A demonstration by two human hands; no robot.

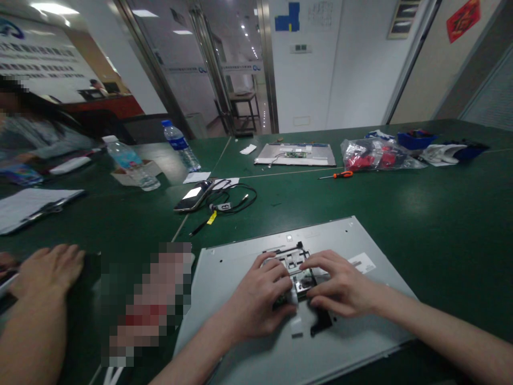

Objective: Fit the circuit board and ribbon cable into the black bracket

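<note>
A grey metal panel (240, 267), the back of a flat screen, lies on the green table (420, 214) right in front of me. At its middle sits a small circuit board (298, 278) in a dark cut-out. My left hand (260, 299) rests on the board's left side with fingers curled and pressed against it. My right hand (340, 286) covers the board's right side, fingers bent and pressed down on it. Whether either hand pinches a small part is hidden.
Another person's hand and forearm (44, 278) lie at the left edge. Behind the panel are a phone (192, 197), a black cable (236, 200), two water bottles (181, 144), an orange-handled screwdriver (339, 175), a second panel (296, 154), bagged red parts (372, 155) and a clipboard (28, 206).
</note>
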